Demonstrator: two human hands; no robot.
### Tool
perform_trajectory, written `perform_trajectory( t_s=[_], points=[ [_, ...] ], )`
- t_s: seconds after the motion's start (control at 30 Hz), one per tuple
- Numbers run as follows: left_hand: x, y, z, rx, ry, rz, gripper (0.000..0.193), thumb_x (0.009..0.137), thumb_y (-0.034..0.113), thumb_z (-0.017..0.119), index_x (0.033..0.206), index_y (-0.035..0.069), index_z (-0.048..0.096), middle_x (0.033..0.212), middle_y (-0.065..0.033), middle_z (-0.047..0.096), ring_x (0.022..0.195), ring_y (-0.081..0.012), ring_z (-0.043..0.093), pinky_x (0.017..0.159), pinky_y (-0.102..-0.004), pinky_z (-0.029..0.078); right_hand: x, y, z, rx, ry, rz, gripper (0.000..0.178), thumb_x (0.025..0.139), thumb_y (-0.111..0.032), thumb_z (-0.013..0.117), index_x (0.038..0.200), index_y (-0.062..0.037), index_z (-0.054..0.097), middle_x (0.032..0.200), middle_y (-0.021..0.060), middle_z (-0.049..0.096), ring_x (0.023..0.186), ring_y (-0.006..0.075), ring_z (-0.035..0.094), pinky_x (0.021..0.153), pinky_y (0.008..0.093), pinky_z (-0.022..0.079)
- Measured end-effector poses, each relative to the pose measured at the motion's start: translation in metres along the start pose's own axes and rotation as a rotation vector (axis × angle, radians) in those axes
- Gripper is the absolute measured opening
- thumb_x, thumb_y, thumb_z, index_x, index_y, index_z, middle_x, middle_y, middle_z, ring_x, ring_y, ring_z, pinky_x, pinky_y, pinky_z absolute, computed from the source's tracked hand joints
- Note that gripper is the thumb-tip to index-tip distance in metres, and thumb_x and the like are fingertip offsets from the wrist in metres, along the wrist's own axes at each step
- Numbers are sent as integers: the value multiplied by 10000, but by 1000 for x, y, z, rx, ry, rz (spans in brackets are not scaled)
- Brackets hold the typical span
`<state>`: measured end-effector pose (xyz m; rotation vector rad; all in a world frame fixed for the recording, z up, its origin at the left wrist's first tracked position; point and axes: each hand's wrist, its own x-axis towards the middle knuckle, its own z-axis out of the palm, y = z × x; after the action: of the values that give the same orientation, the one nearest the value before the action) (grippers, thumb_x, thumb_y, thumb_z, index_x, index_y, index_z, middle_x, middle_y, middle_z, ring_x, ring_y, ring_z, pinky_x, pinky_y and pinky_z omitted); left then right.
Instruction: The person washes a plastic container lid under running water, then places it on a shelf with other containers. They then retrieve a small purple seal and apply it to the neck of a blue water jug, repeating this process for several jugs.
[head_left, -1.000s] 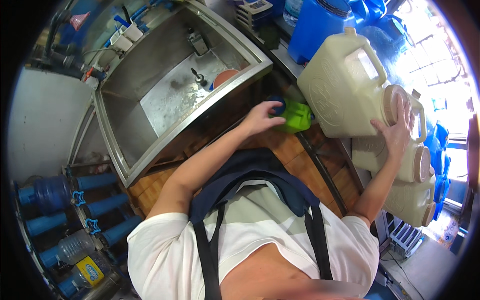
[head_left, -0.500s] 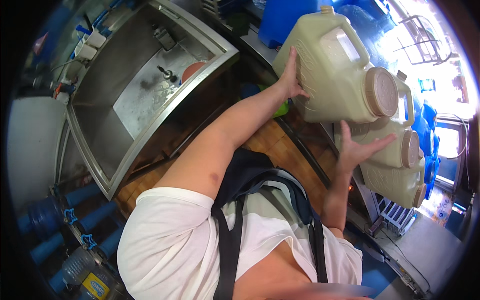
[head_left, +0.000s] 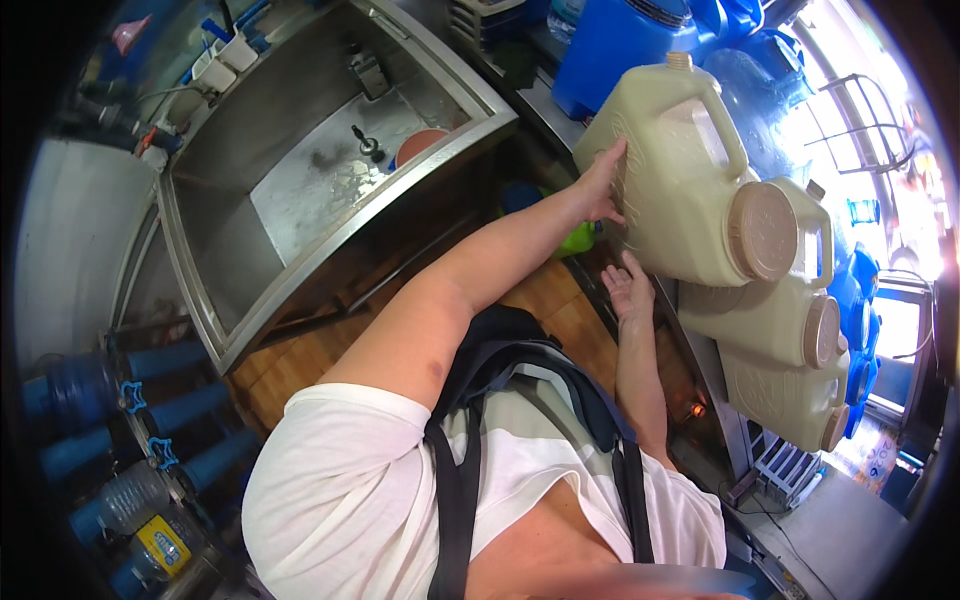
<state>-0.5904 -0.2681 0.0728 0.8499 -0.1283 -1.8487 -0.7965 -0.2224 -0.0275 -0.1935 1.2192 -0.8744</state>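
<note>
A large cream plastic jug (head_left: 680, 200) with a moulded handle and a wide tan screw cap (head_left: 763, 231) stands at the upper right. My left hand (head_left: 605, 187) rests against its left side, fingers spread rather than wrapped round. Just below the jug's near left corner, my right hand (head_left: 629, 290) is open with the palm turned up, fingers apart and nothing in it. Its fingertips are close to the jug; whether they touch it I cannot tell. Two similar cream jugs, a second jug (head_left: 755, 320) and a third jug (head_left: 775, 395), stand in a row to the right.
To the left is a deep steel sink (head_left: 290, 290) with a reddish bowl (head_left: 421, 147) inside. Blue containers (head_left: 625, 50) and a clear bottle (head_left: 750, 90) crowd the far right. A dish rack (head_left: 790, 465) stands on the near right counter. Large bottles (head_left: 135, 500) lie at lower left.
My right hand has moved left along the jug's near side, away from the cap end, and turned palm up. My left hand keeps its place on the jug. The whole view has shifted somewhat.
</note>
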Motion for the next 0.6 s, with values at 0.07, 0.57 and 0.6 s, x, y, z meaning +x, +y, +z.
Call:
perform_trajectory(
  t_s=[0.07,0.57,0.6],
  points=[
    [-4,7,1,27,14,-5,1169,760,796,550,1563,164,-16,1587,-284,17,1457,-487,23,1134,-663,79,10,-2,0,-16,2,-32,1106,738,19,794,1510,-54,4,1516,284,242,1416,448,248,1110,576,294],
    [-39,33,-6,79,-271,-100,1119,788,755,566,1562,212,-32,1577,-309,-50,1422,-564,14,1142,-641,67,4,48,12,-74,14,52,712,756,-57,788,1359,36,421,1526,282,191,1407,446,247,1104,529,313],
    [-42,35,-8,100,-283,-109,1112,786,756,568,1563,223,-22,1576,-309,-50,1417,-574,22,1140,-644,81,7,55,14,-72,-21,75,698,757,-51,783,1349,38,425,1512,288,209,1391,449,275,1097,535,324]
  ],
)
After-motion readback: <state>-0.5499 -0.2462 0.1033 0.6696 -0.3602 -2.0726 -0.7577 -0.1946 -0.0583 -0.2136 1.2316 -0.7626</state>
